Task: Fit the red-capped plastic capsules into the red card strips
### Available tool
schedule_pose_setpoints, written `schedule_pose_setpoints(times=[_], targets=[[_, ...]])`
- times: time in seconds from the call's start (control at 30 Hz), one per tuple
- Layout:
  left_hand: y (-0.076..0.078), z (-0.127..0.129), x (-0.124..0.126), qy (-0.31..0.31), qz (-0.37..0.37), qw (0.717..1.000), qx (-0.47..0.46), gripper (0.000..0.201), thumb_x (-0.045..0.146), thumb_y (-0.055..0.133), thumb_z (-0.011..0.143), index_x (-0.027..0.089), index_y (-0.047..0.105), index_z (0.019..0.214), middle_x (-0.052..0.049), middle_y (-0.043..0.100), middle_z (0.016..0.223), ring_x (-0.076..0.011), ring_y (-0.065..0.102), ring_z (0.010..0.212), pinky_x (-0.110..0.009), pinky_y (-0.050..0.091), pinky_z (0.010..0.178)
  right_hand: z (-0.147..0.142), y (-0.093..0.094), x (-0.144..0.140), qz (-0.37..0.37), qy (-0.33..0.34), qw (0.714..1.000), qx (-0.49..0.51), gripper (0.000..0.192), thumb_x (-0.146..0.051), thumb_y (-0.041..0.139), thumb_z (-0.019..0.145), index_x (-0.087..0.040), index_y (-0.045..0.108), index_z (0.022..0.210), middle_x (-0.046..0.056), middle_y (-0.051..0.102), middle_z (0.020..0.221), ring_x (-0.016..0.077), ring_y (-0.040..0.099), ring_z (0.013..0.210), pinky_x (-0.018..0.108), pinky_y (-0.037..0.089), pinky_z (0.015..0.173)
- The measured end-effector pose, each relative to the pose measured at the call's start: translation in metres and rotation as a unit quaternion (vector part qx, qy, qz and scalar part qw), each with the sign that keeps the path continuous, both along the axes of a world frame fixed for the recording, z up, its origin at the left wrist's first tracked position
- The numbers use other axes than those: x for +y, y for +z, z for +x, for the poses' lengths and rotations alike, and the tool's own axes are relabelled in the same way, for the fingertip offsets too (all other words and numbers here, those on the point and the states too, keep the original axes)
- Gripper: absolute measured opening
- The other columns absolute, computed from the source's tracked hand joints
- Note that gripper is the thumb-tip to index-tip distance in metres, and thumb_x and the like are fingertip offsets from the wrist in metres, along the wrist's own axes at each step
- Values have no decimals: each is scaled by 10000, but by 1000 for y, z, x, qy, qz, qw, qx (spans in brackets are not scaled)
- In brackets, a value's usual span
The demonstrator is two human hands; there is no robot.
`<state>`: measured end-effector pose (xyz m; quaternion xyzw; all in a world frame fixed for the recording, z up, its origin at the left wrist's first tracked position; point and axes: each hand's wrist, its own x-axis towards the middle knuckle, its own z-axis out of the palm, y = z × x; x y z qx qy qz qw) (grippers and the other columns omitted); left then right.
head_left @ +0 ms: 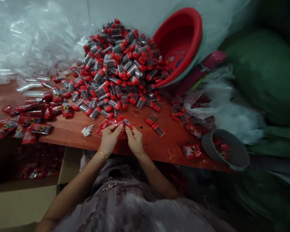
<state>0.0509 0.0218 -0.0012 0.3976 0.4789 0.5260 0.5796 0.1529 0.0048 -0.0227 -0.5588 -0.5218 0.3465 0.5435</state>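
Note:
My left hand and my right hand come together at the table's front edge. Between their thumbs and fingers they pinch a red printed plastic packet with a small barcode-like label. More flat red packets lie on the table just left of it. Behind my hands rises a big heap of small clear containers with red caps, dark beads showing inside. Two such containers lie apart, to the right of my right hand. Whether the held packet has anything in it, I cannot tell.
Filled red packets lie at left, above a cardboard box with more. Loose clear plastic pieces are piled back left. A red basin leans behind the heap. A grey bowl and plastic bags stand at right.

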Motion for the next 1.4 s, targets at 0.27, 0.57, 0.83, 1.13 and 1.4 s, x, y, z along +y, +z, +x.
schedule_pose_setpoints(times=[0.27,0.57,0.83,1.13,1.4], targets=[[4,7,-4,-14,-83,994,-71,349,422,819,487,138,707,654,-1,654,600,-89,529,546,-226,439,573,12,0,-7,-23,19,998,50,321,-416,457,848,-203,511,613,-31,490,560,106,431,524,235,380,523],[1,12,-4,-4,-86,995,-59,378,449,827,463,129,676,597,-4,651,577,-100,552,549,-243,460,599,20,-3,-16,-12,8,999,-50,352,-422,397,901,-200,579,698,-7,549,608,137,504,581,255,423,574],[13,-5,0,-31,-205,965,-161,456,425,872,396,119,655,655,-12,663,608,-99,593,567,-221,481,601,119,-14,-18,-91,-177,858,-474,452,-436,475,850,-103,567,1141,193,590,1172,316,508,1048,457,380,871],[16,-6,-8,-44,-221,962,-156,460,452,859,416,129,619,639,-21,673,640,-117,612,597,-248,488,637,128,-33,-36,-88,-130,873,-462,385,-427,519,817,-133,604,1051,148,669,978,280,575,906,416,409,813],[12,-4,-10,-28,-219,967,-131,473,473,852,406,120,618,616,-16,645,604,-119,595,587,-262,471,653,77,-10,-57,-119,40,987,101,477,-551,399,858,-160,666,920,5,617,640,87,462,426,236,416,463]])
